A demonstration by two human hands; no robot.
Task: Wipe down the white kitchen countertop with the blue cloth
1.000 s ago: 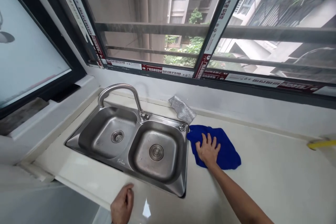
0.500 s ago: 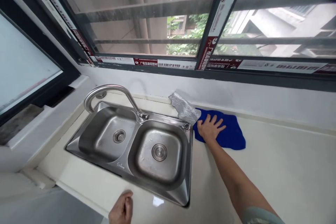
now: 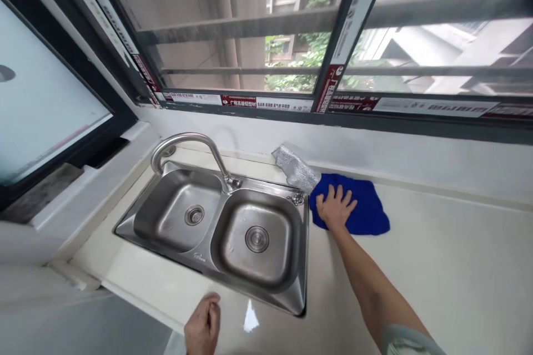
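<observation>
My right hand [image 3: 335,208] lies flat on a blue cloth [image 3: 370,208], its fingers spread. The cloth is laid out on the pale countertop, just right of the sink. A silvery mesh cloth [image 3: 295,167] rests behind the sink's right corner, its near end touching the blue cloth. Near the front edge of the counter, my left hand [image 3: 203,324] is closed in a fist, with nothing visible in it. The stainless-steel double sink [image 3: 202,255] sits between the hands and the window.
A curved faucet [image 3: 189,137] rises behind the basins. Black-framed windows [image 3: 287,102] run along the back wall, and a frosted pane [image 3: 50,94] stands at the left. The pale countertop [image 3: 449,266] stretches away to the right.
The view has shifted slightly, so the sink and my left hand appear further right. My right hand stays spread on the blue cloth, a touch nearer to me.
</observation>
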